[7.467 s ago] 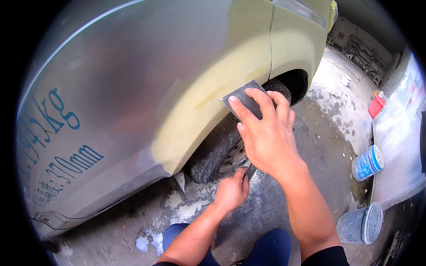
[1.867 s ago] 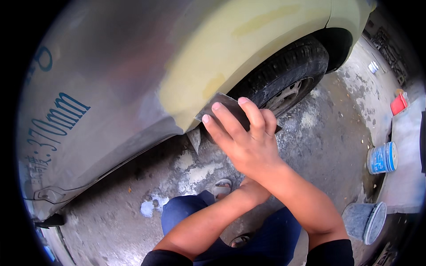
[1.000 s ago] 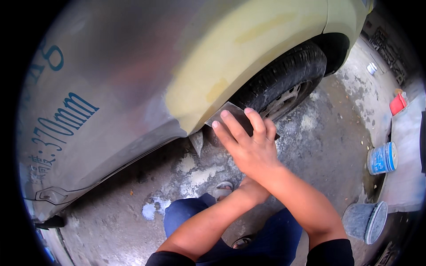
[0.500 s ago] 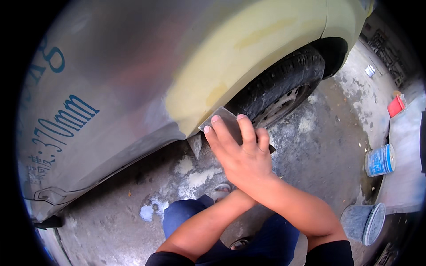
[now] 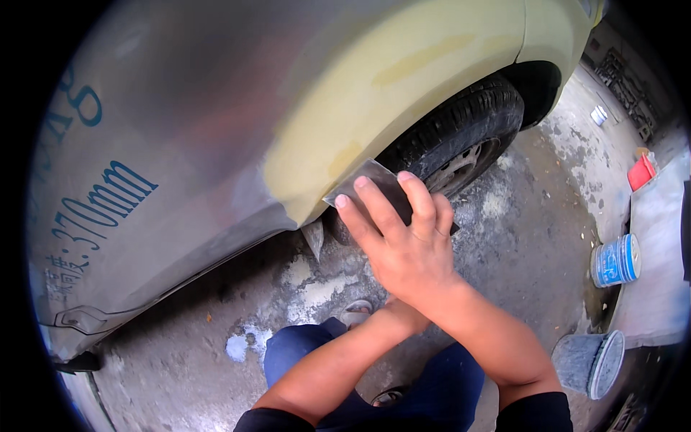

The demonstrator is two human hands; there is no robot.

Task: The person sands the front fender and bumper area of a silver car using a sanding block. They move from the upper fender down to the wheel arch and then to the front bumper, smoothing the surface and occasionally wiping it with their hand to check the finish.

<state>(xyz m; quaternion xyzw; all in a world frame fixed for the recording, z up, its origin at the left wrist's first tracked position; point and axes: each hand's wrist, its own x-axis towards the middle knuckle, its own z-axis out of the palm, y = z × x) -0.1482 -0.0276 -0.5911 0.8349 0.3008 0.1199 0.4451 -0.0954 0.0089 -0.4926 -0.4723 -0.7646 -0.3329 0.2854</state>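
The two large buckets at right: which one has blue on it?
The upper bucket in the picture, blue and white; the lower bucket, below it, is grey.

The two forearms cross low in front of the body, the right forearm [image 5: 489, 327] above the left forearm [image 5: 331, 363]. The right hand [image 5: 414, 241] points up and leftward, its back showing, the index finger [image 5: 358, 225] and middle finger [image 5: 381, 210] extended, the ring finger [image 5: 422, 204] and little finger [image 5: 444, 214] more bent. Its thumb is hidden. Of the left hand [image 5: 412, 317], only a part near the wrist shows.
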